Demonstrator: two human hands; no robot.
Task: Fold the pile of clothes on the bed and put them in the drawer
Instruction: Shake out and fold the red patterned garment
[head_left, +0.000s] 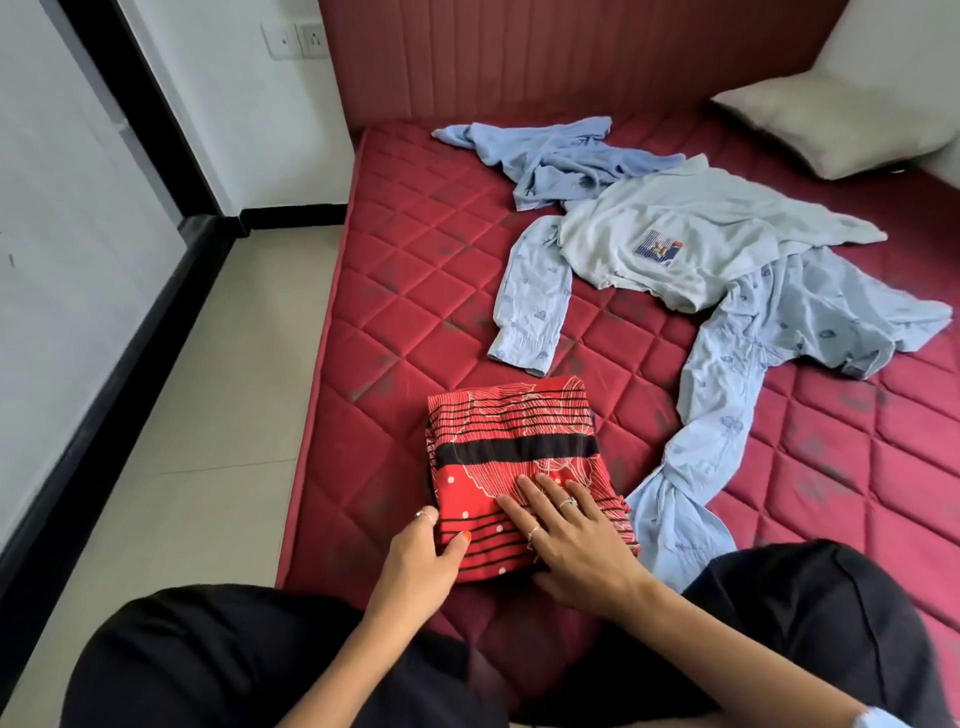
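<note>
A red garment with black stripes and white dots (511, 441) lies folded into a square on the dark red mattress (415, 291), close in front of me. My right hand (566, 540) lies flat on its near right part, fingers straight. My left hand (423, 551) holds its near left edge, thumb on top and fingers under the cloth. Farther back lie unfolded clothes: a pale blue T-shirt with a printed patch (691, 234), a light blue patterned shirt (737, 358) spread beneath it, and a crumpled blue shirt (561, 156).
A cream pillow (831, 119) sits at the back right against the red padded headboard (545, 52). Tiled floor (197, 415) runs along the bed's left side beside a white wall with black trim. My legs in black trousers (810, 623) rest on the mattress's near edge.
</note>
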